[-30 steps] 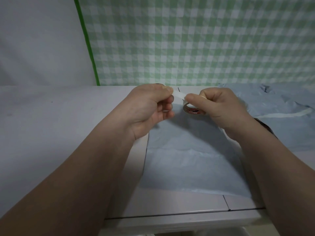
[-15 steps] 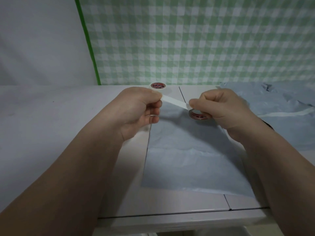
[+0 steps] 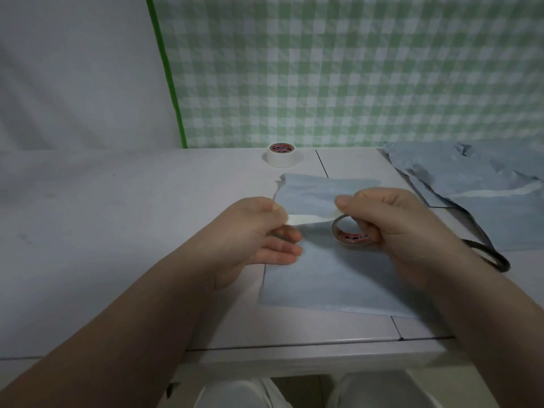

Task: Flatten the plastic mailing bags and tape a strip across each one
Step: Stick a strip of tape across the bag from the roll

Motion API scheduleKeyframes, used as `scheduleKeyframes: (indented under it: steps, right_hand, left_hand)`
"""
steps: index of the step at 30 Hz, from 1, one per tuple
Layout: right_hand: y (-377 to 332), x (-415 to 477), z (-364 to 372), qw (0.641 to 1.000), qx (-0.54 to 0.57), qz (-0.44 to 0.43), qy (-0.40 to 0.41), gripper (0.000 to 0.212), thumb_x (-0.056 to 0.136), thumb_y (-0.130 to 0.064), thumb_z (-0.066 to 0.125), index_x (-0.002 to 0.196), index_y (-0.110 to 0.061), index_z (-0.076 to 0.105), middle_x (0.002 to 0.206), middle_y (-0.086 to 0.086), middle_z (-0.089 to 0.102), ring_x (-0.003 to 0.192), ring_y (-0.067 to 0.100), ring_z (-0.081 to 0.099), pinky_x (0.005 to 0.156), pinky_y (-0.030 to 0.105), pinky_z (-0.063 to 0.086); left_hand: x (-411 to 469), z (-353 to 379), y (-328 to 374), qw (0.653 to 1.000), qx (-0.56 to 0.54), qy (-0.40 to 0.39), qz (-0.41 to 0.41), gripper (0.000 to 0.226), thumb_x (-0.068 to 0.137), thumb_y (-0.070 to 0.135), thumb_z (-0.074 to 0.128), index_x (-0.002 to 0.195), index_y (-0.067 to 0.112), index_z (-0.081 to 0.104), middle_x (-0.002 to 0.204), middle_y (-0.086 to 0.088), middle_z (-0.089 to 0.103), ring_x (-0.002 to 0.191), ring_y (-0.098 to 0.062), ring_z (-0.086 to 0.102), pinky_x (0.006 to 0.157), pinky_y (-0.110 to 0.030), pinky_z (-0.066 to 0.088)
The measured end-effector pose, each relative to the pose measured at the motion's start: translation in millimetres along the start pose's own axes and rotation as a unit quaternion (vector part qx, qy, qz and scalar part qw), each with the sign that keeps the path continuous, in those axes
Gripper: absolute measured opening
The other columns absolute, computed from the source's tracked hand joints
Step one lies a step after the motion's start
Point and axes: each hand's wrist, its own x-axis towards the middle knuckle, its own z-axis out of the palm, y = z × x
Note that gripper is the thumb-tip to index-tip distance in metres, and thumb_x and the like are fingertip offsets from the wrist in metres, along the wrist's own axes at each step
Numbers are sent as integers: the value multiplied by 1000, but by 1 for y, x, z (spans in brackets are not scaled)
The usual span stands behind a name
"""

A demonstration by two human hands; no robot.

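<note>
The left hand (image 3: 250, 240) pinches tape strip (image 3: 309, 220) — stretched left-right — right hand (image 3: 406, 231) grips roll (image 3: 351, 236).

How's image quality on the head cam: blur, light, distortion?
Head view: dim, flat light with no glare; soft shadow from the hands on the blue bag; the left hand, pinching the tape strip, is motion-smeared at its fingers; right hand and tape roll sharper; wide-angle bows the green backdrop edge.

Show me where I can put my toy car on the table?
The table is bare on the left, beyond the spare roll and left hand. A small patch lies at the back, between spare roll and bag pile. Crowded: the middle, where the right hand holds a roll over the bag, and the right, with pile and black loop.
</note>
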Motion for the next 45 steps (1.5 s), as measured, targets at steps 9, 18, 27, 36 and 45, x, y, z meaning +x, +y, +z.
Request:
scheduleKeyframes:
  steps: [9,18,27,36,45]
  right_hand:
    - [17,-11,7,994,-71,-64,57,41,82,-20,72,50,-12,47,46,-7,42,50,10,37,53,22,32]
    - [16,-15,10,989,-113,-77,64,28,76,-27,75,64,-6,62,59,-2,66,62,15,60,63,30,47]
    - [17,-15,14,974,-179,-115,74,28,81,-34,71,62,-15,64,59,-4,65,60,19,59,61,29,45]
    - [18,-14,15,960,-233,-123,93,47,91,-34,58,45,-30,49,43,-12,41,49,6,36,52,20,29]
    - [16,-16,16,956,-244,-129,96,36,88,-32,62,54,-25,55,43,-20,49,48,2,44,51,12,32]
  left_hand:
    - [-4,-1,-8,992,105,66,31,20,98,8,43,81,4,54,84,-16,63,62,-13,67,63,-23,58]
    - [-6,-2,-14,934,311,146,96,16,91,11,49,84,2,60,61,1,69,62,-8,70,75,-27,54]
    - [-6,5,-11,865,462,167,104,22,87,6,47,75,6,65,72,-2,73,65,-9,61,59,-11,41]
    - [-2,7,-4,831,534,140,67,16,84,9,57,87,-1,69,84,-6,68,78,-21,62,73,-33,51]
    - [1,13,-1,810,564,148,61,18,80,6,54,85,1,71,86,-10,71,86,-25,63,81,-34,49]
